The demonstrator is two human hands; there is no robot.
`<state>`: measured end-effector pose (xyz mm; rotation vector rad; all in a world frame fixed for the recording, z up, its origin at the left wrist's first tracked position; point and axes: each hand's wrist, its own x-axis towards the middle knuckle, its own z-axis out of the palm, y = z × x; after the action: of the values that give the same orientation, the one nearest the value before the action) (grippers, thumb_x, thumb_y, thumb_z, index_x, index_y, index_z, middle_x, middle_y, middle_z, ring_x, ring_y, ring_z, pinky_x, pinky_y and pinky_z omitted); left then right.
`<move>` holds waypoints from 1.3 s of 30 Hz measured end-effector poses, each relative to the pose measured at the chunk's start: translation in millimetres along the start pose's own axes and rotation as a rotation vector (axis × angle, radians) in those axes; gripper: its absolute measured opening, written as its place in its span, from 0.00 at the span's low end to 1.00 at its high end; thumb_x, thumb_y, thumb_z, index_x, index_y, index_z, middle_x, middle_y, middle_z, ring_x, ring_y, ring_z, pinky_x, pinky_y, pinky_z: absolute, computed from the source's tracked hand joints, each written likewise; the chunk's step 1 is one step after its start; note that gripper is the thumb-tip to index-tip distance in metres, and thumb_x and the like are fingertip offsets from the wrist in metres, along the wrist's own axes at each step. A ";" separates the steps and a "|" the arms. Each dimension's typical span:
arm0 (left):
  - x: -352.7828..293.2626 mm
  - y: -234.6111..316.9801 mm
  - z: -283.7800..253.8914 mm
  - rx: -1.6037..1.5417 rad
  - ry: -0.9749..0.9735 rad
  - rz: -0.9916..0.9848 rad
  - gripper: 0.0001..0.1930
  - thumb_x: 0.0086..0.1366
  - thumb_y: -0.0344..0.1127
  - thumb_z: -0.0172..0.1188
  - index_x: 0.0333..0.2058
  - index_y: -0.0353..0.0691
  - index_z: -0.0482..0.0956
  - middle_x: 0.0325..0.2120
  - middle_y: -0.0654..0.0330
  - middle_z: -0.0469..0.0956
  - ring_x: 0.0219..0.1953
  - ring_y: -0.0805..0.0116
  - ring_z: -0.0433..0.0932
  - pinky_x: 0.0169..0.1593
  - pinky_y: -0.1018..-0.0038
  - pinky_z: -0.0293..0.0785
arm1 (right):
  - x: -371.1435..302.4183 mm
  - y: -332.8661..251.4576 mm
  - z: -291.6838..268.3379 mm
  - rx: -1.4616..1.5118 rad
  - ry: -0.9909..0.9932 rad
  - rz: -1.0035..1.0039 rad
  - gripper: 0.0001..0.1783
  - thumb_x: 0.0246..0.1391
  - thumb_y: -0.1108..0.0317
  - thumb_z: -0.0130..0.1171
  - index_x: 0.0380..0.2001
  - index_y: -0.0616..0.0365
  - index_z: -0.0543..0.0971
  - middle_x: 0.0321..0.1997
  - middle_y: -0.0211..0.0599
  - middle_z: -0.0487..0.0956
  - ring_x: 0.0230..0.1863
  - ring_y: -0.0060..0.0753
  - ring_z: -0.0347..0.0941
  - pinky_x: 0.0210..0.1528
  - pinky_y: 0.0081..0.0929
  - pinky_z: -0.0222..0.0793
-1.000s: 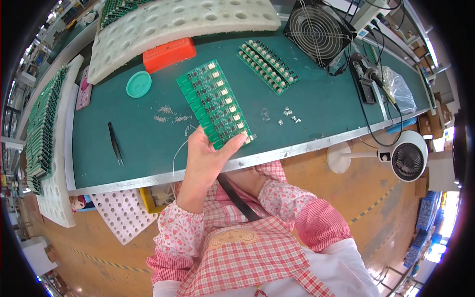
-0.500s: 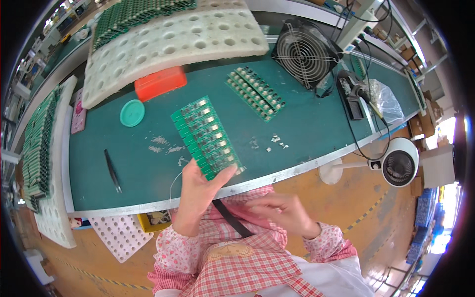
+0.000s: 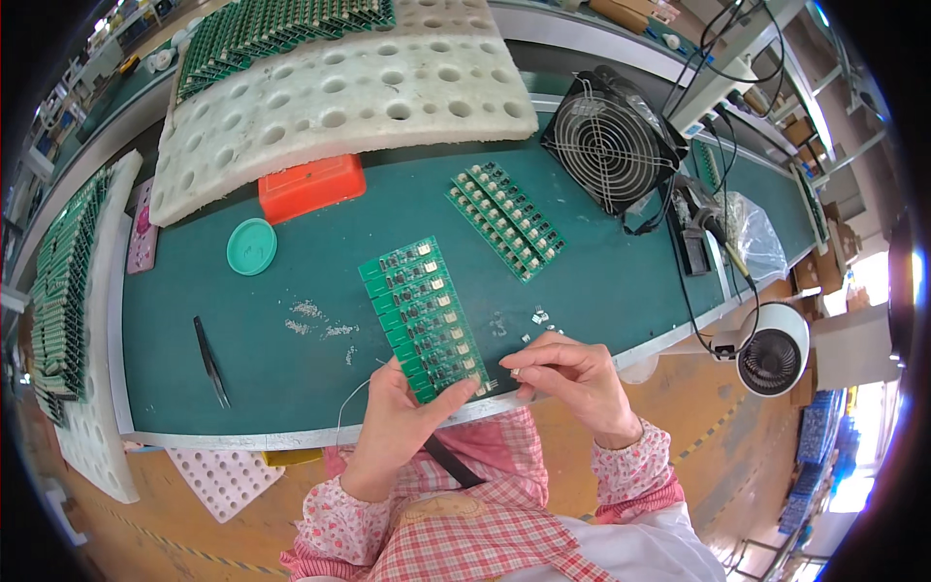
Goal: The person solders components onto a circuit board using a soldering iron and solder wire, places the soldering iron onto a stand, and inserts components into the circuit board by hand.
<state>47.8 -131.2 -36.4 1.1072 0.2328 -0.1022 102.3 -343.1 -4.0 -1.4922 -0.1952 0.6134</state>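
Note:
My left hand (image 3: 402,412) grips the lower end of a green circuit board panel (image 3: 425,315), thumb on top. White connectors line the panel's right side. Just right of its lower corner, my right hand (image 3: 572,383) pinches a small whitish part (image 3: 515,372), mostly hidden by the fingertips. Several loose white connectors (image 3: 540,316) lie on the bench beyond my right hand. Left of the panel are scattered tiny component pieces (image 3: 308,310). A pair of dark tweezers (image 3: 209,361) rests farther left.
On the green bench (image 3: 262,383) are a teal lid (image 3: 252,246), a red box (image 3: 312,188), two populated boards (image 3: 506,221) and a black fan (image 3: 615,145). A soldering iron (image 3: 722,242) stands at the right. Foam trays (image 3: 335,107) hold upright boards at the back and left.
My right hand has come up from near my lap to the bench edge, now pinching a small part beside the panel. My left hand still holds the panel; the view has shifted slightly.

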 end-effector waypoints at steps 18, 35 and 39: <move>5.1 4.1 -4.4 0.064 -0.062 -0.081 0.15 0.60 0.22 0.68 0.46 0.33 0.78 0.39 0.63 0.83 0.40 0.80 0.79 0.44 0.80 0.77 | 46.5 -12.3 -8.5 -0.221 -0.268 0.015 0.17 0.56 0.75 0.66 0.44 0.61 0.69 0.33 0.34 0.82 0.37 0.22 0.78 0.43 0.23 0.75; 4.5 7.7 -6.8 0.065 -0.086 -0.110 0.15 0.59 0.22 0.68 0.46 0.33 0.79 0.39 0.63 0.83 0.39 0.79 0.80 0.44 0.79 0.77 | 52.5 -27.3 -7.7 -0.360 -0.404 0.010 0.16 0.56 0.73 0.64 0.44 0.60 0.69 0.32 0.31 0.80 0.34 0.21 0.76 0.41 0.24 0.73; 4.2 9.5 -6.1 0.077 -0.077 -0.105 0.15 0.59 0.22 0.68 0.45 0.33 0.79 0.38 0.63 0.83 0.38 0.79 0.80 0.43 0.80 0.77 | 53.6 -32.9 -3.4 -0.425 -0.395 -0.024 0.16 0.56 0.72 0.64 0.43 0.59 0.69 0.31 0.30 0.80 0.34 0.22 0.76 0.40 0.24 0.73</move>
<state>52.9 -121.4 -31.7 1.1655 0.2191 -0.2490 157.3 -318.4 14.3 -1.7579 -0.6821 0.8829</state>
